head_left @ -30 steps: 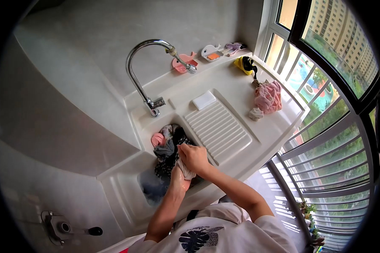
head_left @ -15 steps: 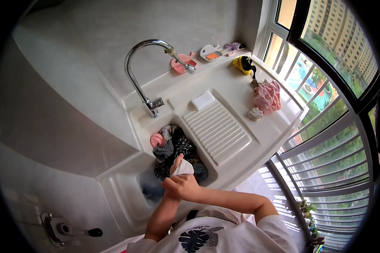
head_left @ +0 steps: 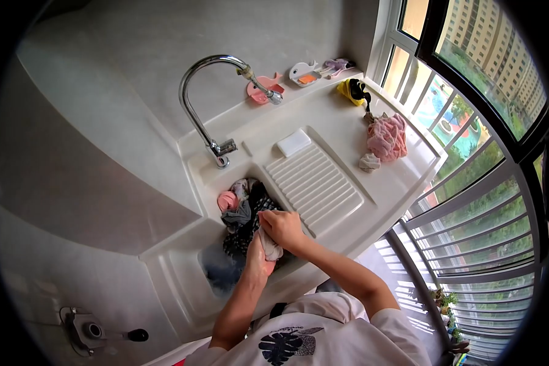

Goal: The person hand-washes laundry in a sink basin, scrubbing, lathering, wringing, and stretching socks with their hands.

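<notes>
Above the sink basin (head_left: 171, 287), a small off-white cloth (head_left: 270, 247) with pink at its ends is stretched between my hands. My left hand (head_left: 256, 259) is closed against its lower left side, its fingers partly hidden. At the cloth's upper end my right hand (head_left: 283, 229) is closed in a fist, beside the ribbed washboard (head_left: 314, 186). Below and beyond them a heap of wet dark patterned clothes (head_left: 238, 239) lies in the basin. A grey cloth (head_left: 236, 215) and a pink cloth (head_left: 227, 201) show at its far end, and bluish water (head_left: 219, 271) lies near the left wrist.
A curved chrome faucet (head_left: 186, 100) rises behind the basin. White soap (head_left: 293, 143) rests atop the washboard. Pink cloth (head_left: 387, 137) and a small whitish cloth (head_left: 369, 162) lie on the right counter, near a yellow-and-black item (head_left: 351, 91). Whale-shaped soap dishes (head_left: 265, 90) stand behind.
My right hand has moved up and right, away from my left hand. The cloth, earlier bunched over the left hand's fingers, now stretches between both hands, with pink showing.
</notes>
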